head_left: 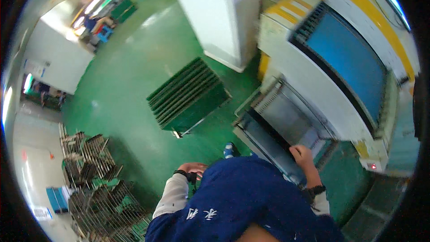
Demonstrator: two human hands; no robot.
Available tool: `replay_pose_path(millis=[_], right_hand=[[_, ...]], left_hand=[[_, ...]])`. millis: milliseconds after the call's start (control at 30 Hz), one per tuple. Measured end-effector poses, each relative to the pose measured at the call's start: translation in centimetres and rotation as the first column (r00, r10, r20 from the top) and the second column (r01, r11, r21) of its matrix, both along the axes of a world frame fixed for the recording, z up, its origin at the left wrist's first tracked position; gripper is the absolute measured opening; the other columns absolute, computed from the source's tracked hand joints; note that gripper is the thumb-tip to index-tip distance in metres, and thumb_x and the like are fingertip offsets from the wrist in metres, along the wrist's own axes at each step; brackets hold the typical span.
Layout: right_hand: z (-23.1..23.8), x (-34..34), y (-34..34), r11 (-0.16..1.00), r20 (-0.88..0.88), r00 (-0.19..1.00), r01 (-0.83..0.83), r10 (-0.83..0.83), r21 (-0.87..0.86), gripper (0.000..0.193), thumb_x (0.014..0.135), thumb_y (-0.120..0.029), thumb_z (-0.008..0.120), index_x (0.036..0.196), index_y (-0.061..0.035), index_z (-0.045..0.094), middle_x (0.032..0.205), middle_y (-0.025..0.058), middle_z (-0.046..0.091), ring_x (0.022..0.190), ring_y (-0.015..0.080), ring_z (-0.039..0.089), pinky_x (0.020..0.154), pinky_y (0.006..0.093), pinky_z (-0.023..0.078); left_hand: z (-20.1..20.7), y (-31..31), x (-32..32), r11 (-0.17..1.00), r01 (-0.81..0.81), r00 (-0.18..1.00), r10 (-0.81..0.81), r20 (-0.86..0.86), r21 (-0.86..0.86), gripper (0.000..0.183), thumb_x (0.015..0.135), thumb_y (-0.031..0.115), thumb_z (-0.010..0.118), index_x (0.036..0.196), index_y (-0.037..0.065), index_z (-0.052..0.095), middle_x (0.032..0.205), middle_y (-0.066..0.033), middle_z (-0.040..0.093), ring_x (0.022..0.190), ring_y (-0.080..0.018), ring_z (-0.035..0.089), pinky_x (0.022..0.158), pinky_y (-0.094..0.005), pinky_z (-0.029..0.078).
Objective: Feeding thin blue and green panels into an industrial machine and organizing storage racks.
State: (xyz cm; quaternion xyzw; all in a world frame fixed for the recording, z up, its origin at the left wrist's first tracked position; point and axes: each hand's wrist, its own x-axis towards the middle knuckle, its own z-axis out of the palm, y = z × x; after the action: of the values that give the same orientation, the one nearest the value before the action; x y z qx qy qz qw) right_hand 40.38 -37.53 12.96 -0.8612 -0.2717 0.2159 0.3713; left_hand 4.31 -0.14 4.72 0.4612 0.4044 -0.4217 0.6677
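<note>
My right hand [303, 156] is closed around the near end of a long dark bar [271, 130]. That bar lies across a low metal-framed cart [251, 136] with grey inner surfaces, standing in front of a white machine. Close to my waist, my left hand [193, 168] hangs by the dark blue jacket [251, 192] with its fingers loosely stretched out. Nothing shows in it, though the jacket hides part of the hand. Dark bands circle both wrists.
A white machine [309, 62] with a blue conveyor-like surface [347, 58] stands at the right. Ahead is a green slotted rack [192, 96] on the green floor [121, 80], near a white pillar [215, 13]. Metal racks [105, 201] are piled at lower left.
</note>
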Motion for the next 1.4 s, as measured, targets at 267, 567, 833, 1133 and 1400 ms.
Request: replay_pose_path(millis=[267,567,833,1133,1400], right_hand=[[-3.1,2.2,-1.3,0.989,0.026,0.999,-0.040,0.044,-0.144,0.035,0.086,-0.033,0.063,0.081,0.0009,0.065,0.075,0.0178,0.063,0.070,0.0319,0.061,0.064,0.0402,0.046],[-4.9,3.6,-1.9,0.963,0.086,0.995,-0.024,0.049,-0.268,0.033,0.087,-0.027,0.064,0.079,0.0059,0.062,0.062,0.0159,0.057,0.060,0.0249,0.052,0.060,0.0397,0.040],[0.3,2.4,1.2,0.831,-0.141,0.990,-0.099,0.025,-0.548,0.066,0.089,-0.054,0.053,0.125,0.0016,0.057,0.124,0.0232,0.058,0.117,0.0393,0.052,0.098,0.0418,0.040],[-3.1,3.9,-0.4,0.805,-0.158,0.987,-0.125,0.040,-0.580,0.070,0.086,-0.056,0.057,0.118,0.0059,0.060,0.115,0.0262,0.062,0.110,0.0386,0.057,0.091,0.0430,0.043],[-2.6,3.3,-0.1,0.782,-0.158,0.987,-0.065,-0.043,-0.620,0.066,0.088,-0.052,0.056,0.116,0.0084,0.060,0.110,0.0246,0.063,0.102,0.0349,0.058,0.090,0.0420,0.043]], left_hand=[[-1.5,1.7,-1.3,0.992,0.045,0.985,-0.024,0.168,-0.122,0.064,0.083,0.038,0.069,0.138,0.018,0.045,0.127,-0.0034,0.054,0.099,-0.0208,0.060,0.081,-0.0389,0.054],[0.1,1.3,-2.2,0.978,0.067,0.979,-0.026,0.202,-0.198,0.061,0.076,0.045,0.074,0.126,0.015,0.055,0.116,-0.0010,0.060,0.102,-0.0207,0.059,0.089,-0.0377,0.049],[-6.5,1.4,-4.4,0.959,0.012,0.962,0.066,0.264,-0.284,0.054,0.080,0.038,0.072,0.126,0.013,0.058,0.121,-0.0012,0.060,0.106,-0.0191,0.059,0.091,-0.0416,0.049],[-8.0,1.7,-5.0,0.941,0.032,0.958,0.068,0.278,-0.337,0.055,0.083,0.034,0.070,0.130,0.010,0.054,0.126,-0.0025,0.058,0.114,-0.0198,0.056,0.094,-0.0441,0.049],[-8.0,1.4,-5.6,0.945,-0.019,0.959,0.109,0.260,-0.326,0.057,0.086,0.032,0.068,0.135,0.009,0.048,0.132,-0.0058,0.054,0.120,-0.0237,0.052,0.092,-0.0453,0.051]])
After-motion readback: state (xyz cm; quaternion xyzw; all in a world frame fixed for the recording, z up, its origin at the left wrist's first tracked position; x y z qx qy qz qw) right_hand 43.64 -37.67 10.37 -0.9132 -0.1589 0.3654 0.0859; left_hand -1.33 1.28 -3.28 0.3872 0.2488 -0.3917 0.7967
